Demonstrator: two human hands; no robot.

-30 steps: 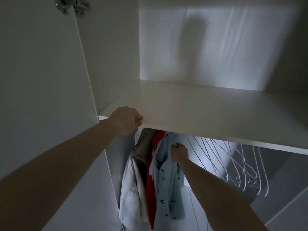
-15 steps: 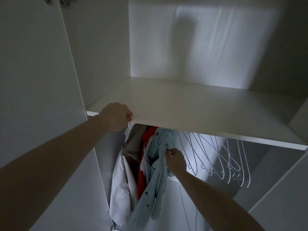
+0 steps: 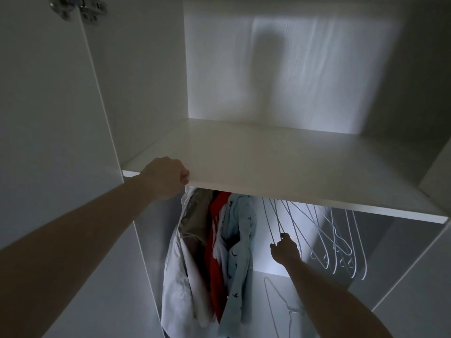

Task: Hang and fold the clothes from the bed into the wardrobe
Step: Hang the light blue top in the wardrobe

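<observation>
The pale blue patterned shirt (image 3: pixel 238 250) hangs in the wardrobe beneath the shelf (image 3: pixel 280 167), beside a red garment (image 3: pixel 216 242) and a white one (image 3: pixel 180 269). Just right of it, the right hand (image 3: pixel 285 250) seems to pinch a wire hanger (image 3: pixel 278 223), though dimness blurs that grip. The left hand (image 3: pixel 166 175) curls around the shelf's front edge. More empty hangers (image 3: pixel 341 245) hang further right.

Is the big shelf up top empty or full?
Empty, where visible. The shelf shows only bare white board; the left hand grips its front edge. Clothes hang below it.
</observation>
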